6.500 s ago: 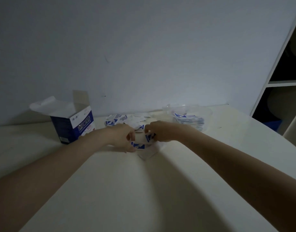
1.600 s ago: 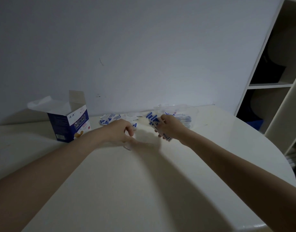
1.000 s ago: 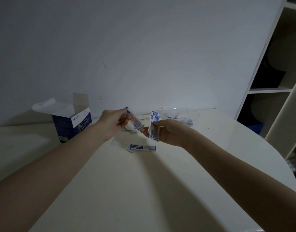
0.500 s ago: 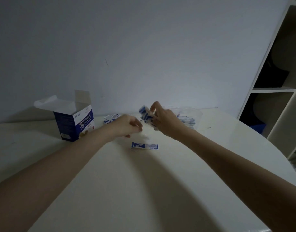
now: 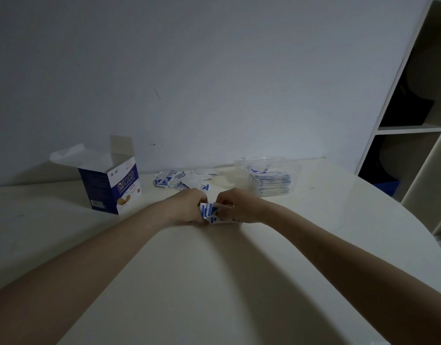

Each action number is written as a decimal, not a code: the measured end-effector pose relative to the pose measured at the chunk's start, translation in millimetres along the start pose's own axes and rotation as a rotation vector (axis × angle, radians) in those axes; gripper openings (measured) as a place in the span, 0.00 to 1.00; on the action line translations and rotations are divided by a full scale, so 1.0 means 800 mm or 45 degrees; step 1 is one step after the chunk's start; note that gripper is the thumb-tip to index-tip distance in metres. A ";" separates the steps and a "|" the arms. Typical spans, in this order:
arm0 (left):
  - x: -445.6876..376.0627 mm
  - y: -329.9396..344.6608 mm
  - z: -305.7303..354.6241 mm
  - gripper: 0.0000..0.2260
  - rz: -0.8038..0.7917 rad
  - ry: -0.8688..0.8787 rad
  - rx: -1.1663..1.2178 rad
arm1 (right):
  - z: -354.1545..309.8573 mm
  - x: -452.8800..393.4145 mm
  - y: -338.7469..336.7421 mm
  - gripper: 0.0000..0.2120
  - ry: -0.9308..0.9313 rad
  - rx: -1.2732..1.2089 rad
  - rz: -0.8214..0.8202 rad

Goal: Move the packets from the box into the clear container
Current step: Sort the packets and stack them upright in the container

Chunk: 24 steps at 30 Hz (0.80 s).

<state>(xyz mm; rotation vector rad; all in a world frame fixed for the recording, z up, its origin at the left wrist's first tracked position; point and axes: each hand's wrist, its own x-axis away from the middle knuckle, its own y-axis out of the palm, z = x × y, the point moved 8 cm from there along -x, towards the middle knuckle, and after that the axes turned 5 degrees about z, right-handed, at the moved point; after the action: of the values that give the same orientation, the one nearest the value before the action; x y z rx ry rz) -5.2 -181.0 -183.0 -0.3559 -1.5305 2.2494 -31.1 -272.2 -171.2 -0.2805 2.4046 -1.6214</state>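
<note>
My left hand [image 5: 187, 207] and my right hand [image 5: 235, 206] meet at the middle of the white table [image 5: 214, 282], both holding a small bundle of blue-and-white packets [image 5: 209, 212] just above the surface. An open blue-and-white box [image 5: 114, 186] stands upright to the left, flaps up. Loose packets [image 5: 175, 180] lie scattered near the wall behind my hands. The clear container [image 5: 271, 176] sits at the back right with a stack of packets inside.
A plain wall runs right behind the table. A white shelving unit [image 5: 413, 130] stands at the right, close to the table's rounded edge. The near half of the table holds only my forearms.
Both hands have come down and together near the table. The single packet that lay on the table is now under or in my hands, joined with the bundle.
</note>
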 end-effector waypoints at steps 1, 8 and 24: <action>0.000 0.000 0.000 0.10 -0.004 -0.004 0.006 | 0.000 -0.001 -0.002 0.12 0.004 -0.014 0.039; -0.001 0.004 0.002 0.16 -0.060 -0.147 0.061 | 0.037 0.010 -0.030 0.11 0.156 -0.017 0.273; 0.006 0.012 0.016 0.13 -0.112 -0.367 -0.268 | 0.057 0.030 -0.035 0.10 0.289 -0.124 0.321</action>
<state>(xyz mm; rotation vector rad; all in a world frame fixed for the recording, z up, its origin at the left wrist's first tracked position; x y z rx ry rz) -16.5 -192.4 -186.9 -0.0195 -1.8968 2.1474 -40.0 -329.7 -163.4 0.1955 2.5625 -1.4952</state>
